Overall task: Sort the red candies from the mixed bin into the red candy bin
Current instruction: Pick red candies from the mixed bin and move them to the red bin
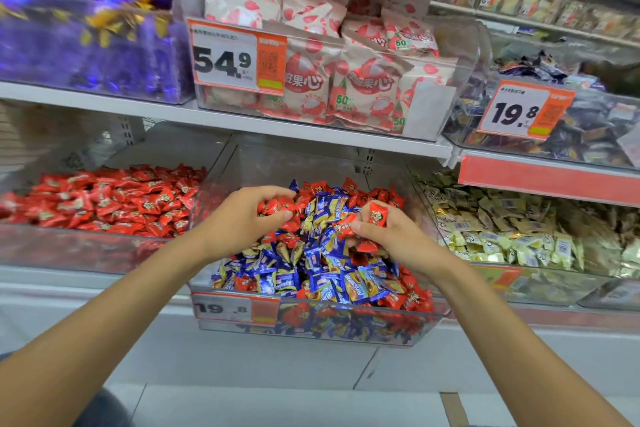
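You're in a shop's sweets aisle. A 54.9 price tag (pixel 239 61) at upper centre and a 19.8 price tag (pixel 526 111) at right front clear bins (pixel 433 107) of wrapped candy on white shelves (pixel 104 102).

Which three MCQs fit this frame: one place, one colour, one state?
1. The red candy bin sits where from the mixed bin? A) right B) left C) on the level above
2. Besides red, the mixed bin's main wrapper colour? A) green B) white C) blue
3. The right hand is: A) gripping red candies B) flat and empty C) on a price tag

Answers: 1 B, the all-red bin lies to its left. 2 C, blue wrappers fill much of the pile. 3 A, its fingers curl round red candies.
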A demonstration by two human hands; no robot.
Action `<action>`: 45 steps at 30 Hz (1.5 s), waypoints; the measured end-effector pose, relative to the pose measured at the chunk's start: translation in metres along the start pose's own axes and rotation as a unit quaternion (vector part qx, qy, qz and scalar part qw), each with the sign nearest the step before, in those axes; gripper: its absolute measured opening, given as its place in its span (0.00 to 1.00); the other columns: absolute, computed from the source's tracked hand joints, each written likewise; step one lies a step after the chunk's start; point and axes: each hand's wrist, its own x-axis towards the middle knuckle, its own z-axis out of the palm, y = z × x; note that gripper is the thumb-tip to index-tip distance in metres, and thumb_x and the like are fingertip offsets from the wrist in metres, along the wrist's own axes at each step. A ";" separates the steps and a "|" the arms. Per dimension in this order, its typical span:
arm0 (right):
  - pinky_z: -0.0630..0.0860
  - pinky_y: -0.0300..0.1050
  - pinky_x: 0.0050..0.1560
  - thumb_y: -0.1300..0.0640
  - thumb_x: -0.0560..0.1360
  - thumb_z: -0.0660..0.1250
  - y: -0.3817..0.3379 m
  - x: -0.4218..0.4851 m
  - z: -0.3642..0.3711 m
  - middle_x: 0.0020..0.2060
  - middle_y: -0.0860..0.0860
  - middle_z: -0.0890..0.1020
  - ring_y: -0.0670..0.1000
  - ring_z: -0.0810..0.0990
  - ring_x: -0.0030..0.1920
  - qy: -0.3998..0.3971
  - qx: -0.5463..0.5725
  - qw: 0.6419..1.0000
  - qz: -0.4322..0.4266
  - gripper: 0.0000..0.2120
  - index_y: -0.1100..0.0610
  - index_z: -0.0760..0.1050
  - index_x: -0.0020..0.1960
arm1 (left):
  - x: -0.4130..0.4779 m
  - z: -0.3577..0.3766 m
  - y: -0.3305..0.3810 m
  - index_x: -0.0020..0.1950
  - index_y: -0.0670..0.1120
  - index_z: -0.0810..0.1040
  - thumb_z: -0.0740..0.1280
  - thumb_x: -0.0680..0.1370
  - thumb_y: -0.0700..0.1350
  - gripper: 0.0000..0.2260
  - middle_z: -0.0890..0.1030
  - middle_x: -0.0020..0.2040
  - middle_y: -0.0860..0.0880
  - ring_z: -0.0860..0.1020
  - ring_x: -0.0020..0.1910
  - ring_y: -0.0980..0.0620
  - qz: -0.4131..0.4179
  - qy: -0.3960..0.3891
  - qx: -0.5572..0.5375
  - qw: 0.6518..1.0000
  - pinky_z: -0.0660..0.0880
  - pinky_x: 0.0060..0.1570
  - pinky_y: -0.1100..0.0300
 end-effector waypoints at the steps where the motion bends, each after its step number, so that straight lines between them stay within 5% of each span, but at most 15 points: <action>1: 0.75 0.50 0.45 0.62 0.78 0.64 -0.003 0.003 0.006 0.33 0.51 0.82 0.56 0.82 0.42 0.004 0.002 1.000 -0.005 0.11 0.55 0.67 0.39 | -0.003 -0.005 0.003 0.60 0.54 0.78 0.67 0.77 0.49 0.11 0.78 0.58 0.59 0.76 0.57 0.59 0.004 0.012 0.001 1.000 0.70 0.60 0.59; 6: 0.74 0.44 0.38 0.62 0.78 0.64 -0.030 0.024 0.053 0.34 0.51 0.81 0.52 0.77 0.34 0.016 -0.021 0.998 -0.061 0.06 0.55 0.69 0.45 | -0.022 -0.055 -0.009 0.47 0.54 0.79 0.69 0.76 0.44 0.04 0.81 0.39 0.58 0.76 0.38 0.63 0.030 0.110 0.017 0.993 0.70 0.41 0.70; 8: 0.75 0.39 0.41 0.63 0.78 0.65 -0.049 0.038 0.078 0.39 0.53 0.78 0.46 0.79 0.35 0.008 -0.019 0.996 -0.089 0.05 0.55 0.72 0.52 | -0.032 -0.084 -0.034 0.45 0.53 0.79 0.70 0.75 0.43 0.04 0.79 0.34 0.56 0.73 0.33 0.61 0.006 0.157 0.024 0.987 0.69 0.38 0.66; 10: 0.73 0.31 0.37 0.63 0.78 0.64 -0.071 0.056 0.107 0.42 0.52 0.77 0.41 0.78 0.33 -0.012 -0.027 0.994 -0.107 0.10 0.56 0.73 0.58 | -0.042 -0.115 -0.064 0.45 0.52 0.79 0.70 0.75 0.44 0.02 0.78 0.34 0.53 0.71 0.31 0.57 -0.042 0.191 0.052 0.979 0.69 0.38 0.60; 14: 0.73 0.34 0.42 0.64 0.76 0.66 -0.105 0.113 0.174 0.41 0.50 0.79 0.45 0.76 0.38 -0.051 -0.093 0.982 -0.158 0.08 0.53 0.77 0.52 | -0.056 -0.168 -0.121 0.44 0.50 0.78 0.69 0.76 0.44 0.02 0.74 0.31 0.53 0.70 0.31 0.53 -0.125 0.243 0.071 0.959 0.67 0.34 0.62; 17: 0.69 0.32 0.44 0.63 0.75 0.67 -0.113 0.157 0.219 0.44 0.49 0.78 0.45 0.75 0.41 -0.051 -0.161 0.969 -0.181 0.10 0.58 0.77 0.56 | -0.054 -0.191 -0.150 0.47 0.50 0.77 0.70 0.75 0.43 0.03 0.76 0.36 0.51 0.72 0.36 0.50 -0.151 0.265 0.083 0.949 0.67 0.37 0.57; 19: 0.68 0.32 0.50 0.60 0.73 0.71 -0.114 0.175 0.234 0.50 0.51 0.79 0.49 0.78 0.48 -0.084 -0.198 0.964 -0.158 0.20 0.59 0.73 0.64 | -0.051 -0.195 -0.164 0.55 0.48 0.78 0.72 0.73 0.46 0.11 0.80 0.42 0.49 0.75 0.39 0.52 -0.172 0.212 0.076 0.959 0.69 0.43 0.59; 22: 0.63 0.33 0.62 0.53 0.73 0.73 -0.109 0.182 0.221 0.67 0.51 0.73 0.47 0.71 0.67 -0.119 -0.289 0.939 -0.142 0.28 0.56 0.69 0.70 | -0.047 -0.189 -0.168 0.65 0.49 0.76 0.75 0.67 0.57 0.29 0.80 0.60 0.49 0.78 0.58 0.50 -0.194 0.148 0.076 0.967 0.71 0.62 0.55; 24: 0.64 0.37 0.66 0.55 0.74 0.70 -0.104 0.173 0.192 0.66 0.51 0.75 0.46 0.72 0.65 -0.084 -0.290 0.940 -0.160 0.22 0.56 0.72 0.67 | -0.045 -0.178 -0.152 0.66 0.50 0.75 0.73 0.70 0.55 0.26 0.77 0.64 0.49 0.76 0.62 0.49 -0.188 0.147 0.097 0.966 0.68 0.65 0.58; 27: 0.69 0.41 0.64 0.60 0.76 0.66 -0.087 0.146 0.133 0.58 0.49 0.80 0.44 0.75 0.58 -0.011 -0.289 0.944 -0.158 0.15 0.56 0.76 0.62 | -0.033 -0.141 -0.100 0.64 0.48 0.76 0.70 0.75 0.42 0.18 0.78 0.60 0.51 0.76 0.58 0.52 -0.104 0.175 0.107 0.973 0.64 0.56 0.68; 31: 0.72 0.41 0.61 0.62 0.77 0.65 -0.051 0.104 0.058 0.52 0.48 0.81 0.45 0.78 0.54 0.045 -0.288 0.950 -0.108 0.11 0.55 0.78 0.58 | -0.003 -0.068 -0.035 0.60 0.49 0.79 0.68 0.74 0.40 0.15 0.80 0.52 0.51 0.77 0.50 0.55 -0.012 0.133 0.038 0.990 0.72 0.57 0.62; 34: 0.74 0.47 0.61 0.64 0.76 0.65 -0.024 0.084 0.025 0.50 0.47 0.81 0.47 0.79 0.52 0.058 -0.284 0.953 -0.085 0.10 0.55 0.79 0.55 | 0.025 -0.013 -0.013 0.63 0.46 0.76 0.66 0.77 0.42 0.15 0.79 0.58 0.47 0.76 0.56 0.51 0.000 0.063 0.065 0.996 0.68 0.58 0.62; 37: 0.76 0.48 0.57 0.62 0.77 0.65 -0.006 0.070 0.006 0.49 0.45 0.82 0.47 0.81 0.49 0.069 -0.268 0.958 -0.082 0.10 0.50 0.78 0.53 | 0.053 0.028 -0.019 0.75 0.46 0.60 0.60 0.80 0.55 0.26 0.64 0.71 0.39 0.63 0.70 0.38 -0.130 -0.012 0.193 0.973 0.61 0.69 0.49; 40: 0.75 0.44 0.57 0.61 0.78 0.64 0.006 0.063 -0.005 0.49 0.43 0.81 0.44 0.79 0.51 0.078 -0.252 0.961 -0.081 0.09 0.48 0.78 0.54 | 0.066 0.048 -0.035 0.78 0.54 0.45 0.56 0.77 0.65 0.35 0.45 0.77 0.39 0.49 0.75 0.34 -0.238 -0.089 0.207 0.945 0.53 0.71 0.42; 45: 0.76 0.42 0.53 0.58 0.79 0.63 0.011 0.061 -0.010 0.51 0.45 0.80 0.43 0.78 0.51 0.068 -0.245 0.965 -0.068 0.09 0.48 0.78 0.54 | 0.062 0.056 -0.049 0.73 0.50 0.59 0.57 0.79 0.60 0.26 0.69 0.64 0.38 0.66 0.65 0.37 -0.180 -0.057 0.274 0.943 0.68 0.61 0.45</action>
